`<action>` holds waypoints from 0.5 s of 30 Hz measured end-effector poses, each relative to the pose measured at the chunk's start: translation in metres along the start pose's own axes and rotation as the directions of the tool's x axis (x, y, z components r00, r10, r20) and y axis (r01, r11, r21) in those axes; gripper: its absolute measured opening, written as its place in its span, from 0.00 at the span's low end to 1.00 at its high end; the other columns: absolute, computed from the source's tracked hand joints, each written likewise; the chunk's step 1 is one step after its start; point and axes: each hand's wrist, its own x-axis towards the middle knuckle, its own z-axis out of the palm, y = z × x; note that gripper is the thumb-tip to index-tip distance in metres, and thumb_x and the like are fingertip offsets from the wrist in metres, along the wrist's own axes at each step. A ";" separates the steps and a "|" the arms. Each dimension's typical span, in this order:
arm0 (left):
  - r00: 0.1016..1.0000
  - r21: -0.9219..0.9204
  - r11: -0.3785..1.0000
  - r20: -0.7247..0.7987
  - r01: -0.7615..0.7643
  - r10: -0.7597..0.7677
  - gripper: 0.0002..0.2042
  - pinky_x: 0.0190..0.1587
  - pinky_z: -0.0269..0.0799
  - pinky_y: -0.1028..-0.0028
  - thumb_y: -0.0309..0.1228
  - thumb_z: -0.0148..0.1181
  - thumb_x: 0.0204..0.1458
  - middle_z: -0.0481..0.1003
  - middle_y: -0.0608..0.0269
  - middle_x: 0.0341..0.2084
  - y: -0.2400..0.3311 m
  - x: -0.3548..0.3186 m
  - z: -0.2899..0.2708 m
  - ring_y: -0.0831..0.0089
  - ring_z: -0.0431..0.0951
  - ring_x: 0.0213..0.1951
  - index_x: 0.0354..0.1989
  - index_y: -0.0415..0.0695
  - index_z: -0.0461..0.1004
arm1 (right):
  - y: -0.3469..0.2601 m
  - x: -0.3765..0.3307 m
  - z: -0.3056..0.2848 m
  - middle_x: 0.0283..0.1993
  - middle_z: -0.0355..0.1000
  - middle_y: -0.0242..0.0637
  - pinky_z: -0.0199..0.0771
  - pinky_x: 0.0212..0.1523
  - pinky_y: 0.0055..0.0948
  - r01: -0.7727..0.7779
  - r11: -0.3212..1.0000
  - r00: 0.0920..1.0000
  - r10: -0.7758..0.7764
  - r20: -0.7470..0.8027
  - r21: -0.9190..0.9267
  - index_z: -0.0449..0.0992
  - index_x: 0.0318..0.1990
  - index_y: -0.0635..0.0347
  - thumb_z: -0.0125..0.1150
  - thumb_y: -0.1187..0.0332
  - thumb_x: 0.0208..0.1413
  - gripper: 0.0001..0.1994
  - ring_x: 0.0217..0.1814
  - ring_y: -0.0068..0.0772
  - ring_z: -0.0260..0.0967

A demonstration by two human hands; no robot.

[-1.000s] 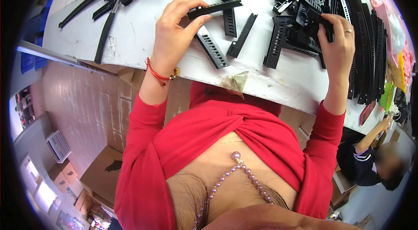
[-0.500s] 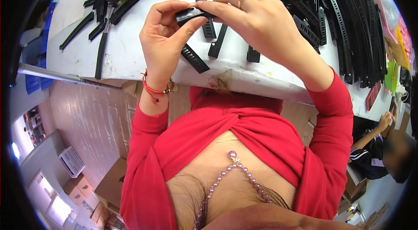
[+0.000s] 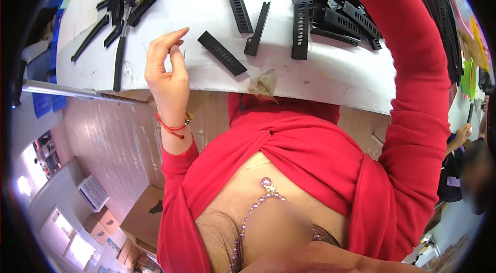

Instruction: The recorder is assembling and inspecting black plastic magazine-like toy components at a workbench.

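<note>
My empty left hand (image 3: 168,66), fingers loosely curled, is near a black slotted strip (image 3: 222,53) on the white table (image 3: 330,75), its long axis slanting upper left to lower right. My right hand's state (cut off above) I can't tell.

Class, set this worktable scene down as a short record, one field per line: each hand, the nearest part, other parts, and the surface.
Left hand: nothing visible in it
Right hand: out of view beyond the upper edge; red sleeve visible
Nearest part: black slotted strip, lying diagonally, right of the left hand
Other parts: black pile toward the right; black cluster at upper left
Surface: white table
</note>
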 end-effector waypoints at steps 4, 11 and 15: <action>0.997 -0.032 0.998 -0.068 0.045 -0.047 0.16 0.46 0.74 0.74 0.11 0.50 0.57 0.79 0.60 0.40 -0.013 -0.015 -0.011 0.72 0.79 0.40 0.46 0.40 0.82 | -0.037 -0.080 0.057 0.42 0.75 0.35 0.76 0.50 0.35 0.108 0.992 0.917 -0.124 0.379 0.062 0.81 0.47 0.57 0.71 0.75 0.47 0.17 0.51 0.40 0.72; 0.986 0.003 0.993 0.118 -0.120 0.119 0.19 0.51 0.74 0.71 0.10 0.50 0.53 0.79 0.57 0.43 -0.006 0.003 0.008 0.66 0.79 0.45 0.47 0.41 0.82 | -0.028 -0.115 0.072 0.40 0.75 0.37 0.73 0.52 0.38 -0.034 0.999 0.941 0.022 0.338 0.029 0.81 0.39 0.61 0.71 0.74 0.47 0.10 0.50 0.42 0.71; 0.968 0.046 0.990 0.218 -0.136 0.123 0.24 0.54 0.72 0.68 0.09 0.46 0.48 0.78 0.56 0.46 -0.005 -0.002 -0.003 0.62 0.78 0.49 0.49 0.42 0.82 | -0.017 -0.087 0.046 0.39 0.78 0.41 0.75 0.48 0.39 -0.022 0.991 0.984 -0.003 0.180 0.134 0.83 0.40 0.62 0.69 0.69 0.52 0.09 0.44 0.45 0.76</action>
